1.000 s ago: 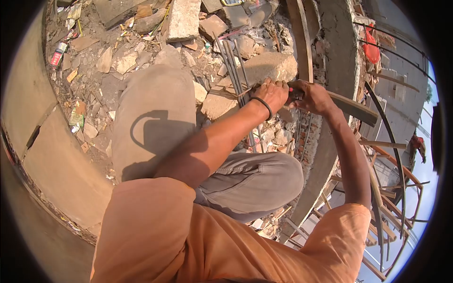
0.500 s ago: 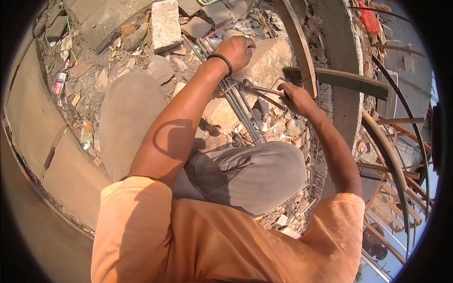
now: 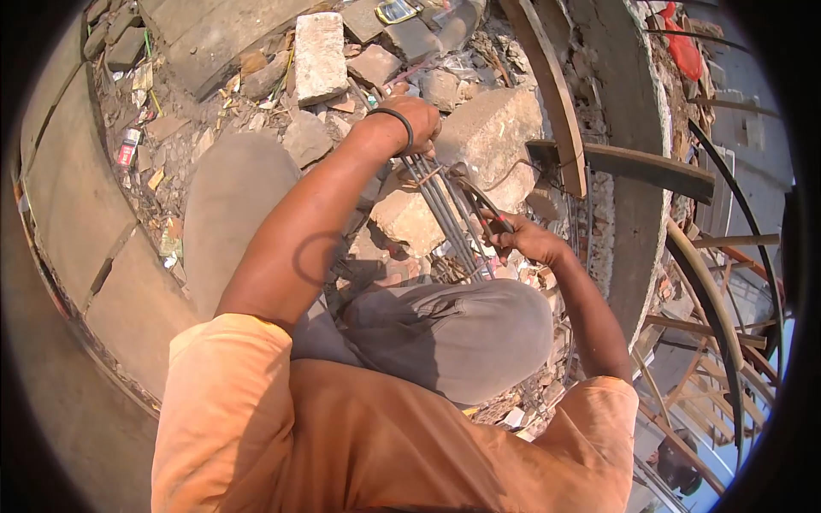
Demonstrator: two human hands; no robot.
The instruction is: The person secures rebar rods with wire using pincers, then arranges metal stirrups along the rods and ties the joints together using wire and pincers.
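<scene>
A bundle of thin steel bars [image 3: 445,214] slants across the rubble in front of my knees, with thin wire wrapped around it. My left hand [image 3: 409,126], with a dark band at its wrist, is closed around the bundle's upper part; its fingertips are partly hidden. Long-handled pincers [image 3: 484,202] are in my right hand [image 3: 523,239], which is closed on their handles. Their head lies against the bars near a wire tie, just below my left hand. Whether the jaws grip the wire is too small to tell.
A large broken concrete chunk [image 3: 492,128] lies behind the bars, and a pale block [image 3: 321,60] farther left. Curved wooden strips [image 3: 552,94] and a dark board [image 3: 641,168] jut in on the right. Concrete slabs [image 3: 128,291] border the rubble at left.
My left hand has come down onto the bars. My right hand has swung the pincers' handles down and toward me, bringing them more in line with the bars. The view has shifted slightly.
</scene>
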